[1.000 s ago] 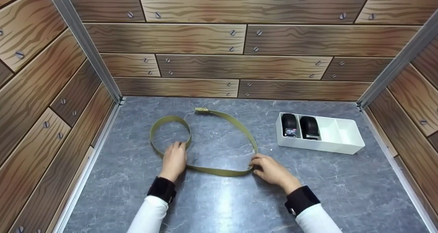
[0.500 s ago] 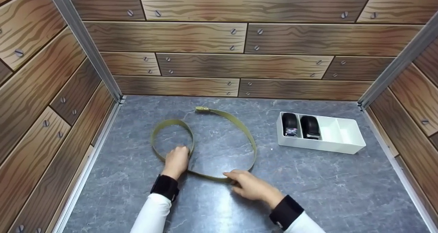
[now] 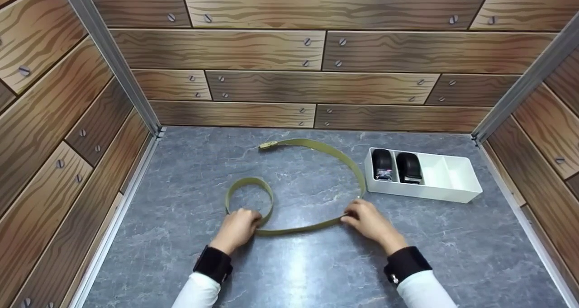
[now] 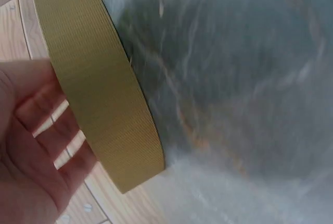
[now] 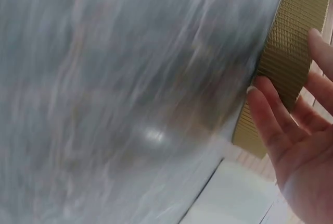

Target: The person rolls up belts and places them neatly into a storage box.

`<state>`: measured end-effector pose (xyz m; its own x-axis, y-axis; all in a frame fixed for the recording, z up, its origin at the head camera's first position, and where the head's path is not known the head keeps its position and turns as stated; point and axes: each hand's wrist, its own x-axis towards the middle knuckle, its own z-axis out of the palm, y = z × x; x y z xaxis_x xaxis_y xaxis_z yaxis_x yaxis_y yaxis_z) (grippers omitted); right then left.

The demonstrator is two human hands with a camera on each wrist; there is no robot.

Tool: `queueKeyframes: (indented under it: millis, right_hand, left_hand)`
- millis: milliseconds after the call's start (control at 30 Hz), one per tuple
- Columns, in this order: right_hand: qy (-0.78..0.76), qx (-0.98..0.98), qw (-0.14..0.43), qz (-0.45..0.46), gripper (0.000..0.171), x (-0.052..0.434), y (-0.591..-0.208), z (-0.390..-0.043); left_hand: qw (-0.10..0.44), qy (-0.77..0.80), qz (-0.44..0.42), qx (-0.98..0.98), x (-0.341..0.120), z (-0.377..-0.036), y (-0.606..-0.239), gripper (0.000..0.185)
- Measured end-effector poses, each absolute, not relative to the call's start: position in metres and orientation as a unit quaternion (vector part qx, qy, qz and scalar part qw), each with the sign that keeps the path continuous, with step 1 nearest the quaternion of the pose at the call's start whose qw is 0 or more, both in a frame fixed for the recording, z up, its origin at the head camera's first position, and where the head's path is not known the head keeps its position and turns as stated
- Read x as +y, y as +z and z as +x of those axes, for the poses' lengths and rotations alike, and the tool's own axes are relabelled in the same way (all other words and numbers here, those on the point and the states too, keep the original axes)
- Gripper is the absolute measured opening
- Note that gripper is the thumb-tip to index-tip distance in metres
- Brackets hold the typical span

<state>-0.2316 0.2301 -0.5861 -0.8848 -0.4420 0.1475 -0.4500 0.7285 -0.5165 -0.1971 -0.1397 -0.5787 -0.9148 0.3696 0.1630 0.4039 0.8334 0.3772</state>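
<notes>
- Gripping the olive webbing belt (image 3: 298, 229) on the grey surface (image 3: 172, 217), my left hand (image 3: 237, 229) likely stops its loop (image 3: 249, 181) springing open.
- My right hand (image 3: 373, 224) pinches the belt farther right, seemingly for tension.
- The divided white tray (image 3: 420, 191) keeps two coiled black belts (image 3: 409, 165) apart.
- Farthest, the brass-coloured buckle (image 3: 268, 145) lies untouched.

The webbing belt (image 4: 99, 88) is matt, finely ribbed cloth, its buckle (image 3: 268, 145) shiny metal. The tray (image 3: 423, 191) looks like smooth plastic, the tabletop (image 3: 294, 272) glossy; the rolled belts (image 3: 409, 164) have polished metal clasps (image 3: 384, 175).
</notes>
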Motion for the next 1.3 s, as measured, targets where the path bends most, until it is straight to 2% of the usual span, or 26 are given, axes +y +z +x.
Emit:
queueKeyframes:
  millis: [167,333,433,600,700,767,933,1133,1300]
  right_hand:
    - [0.265,-0.944,0.026,0.195,0.019,0.238,-0.588,-0.238]
    - [0.227,-0.954,0.049,0.19,0.018,0.231,-0.587,-0.235]
    - [0.211,-0.952,0.049,0.216,0.027,0.216,-0.583,-0.224]
    - [0.203,-0.926,-0.01,0.319,0.045,0.171,-0.576,-0.192]
    - [0.204,-0.902,-0.049,0.377,0.051,0.145,-0.575,-0.174]
    - [0.197,-0.896,-0.056,0.395,0.054,0.133,-0.575,-0.167]
    - [0.193,-0.895,-0.036,0.4,0.039,0.128,-0.578,-0.167]
    - [0.202,-0.91,-0.021,0.362,0.021,0.142,-0.579,-0.181]
    - [0.204,-0.924,0.014,0.322,0.017,0.161,-0.582,-0.195]
  left_hand:
    - [-0.001,-0.263,-0.243,-0.933,-0.127,-0.187,-0.583,0.013]
    - [-0.029,-0.275,-0.258,-0.926,-0.112,-0.181,-0.586,0.014]
    - [-0.027,-0.267,-0.257,-0.928,-0.104,-0.179,-0.587,0.016]
    - [-0.008,-0.25,-0.251,-0.935,-0.095,-0.178,-0.587,0.025]
    - [-0.002,-0.243,-0.25,-0.937,-0.091,-0.179,-0.586,0.028]
    - [0.002,-0.239,-0.251,-0.938,-0.09,-0.179,-0.585,0.028]
    - [0.022,-0.202,-0.256,-0.945,-0.095,-0.181,-0.584,0.024]
    - [0.076,-0.143,-0.267,-0.95,-0.112,-0.183,-0.583,0.019]
    - [0.122,-0.116,-0.295,-0.941,-0.121,-0.183,-0.585,0.016]
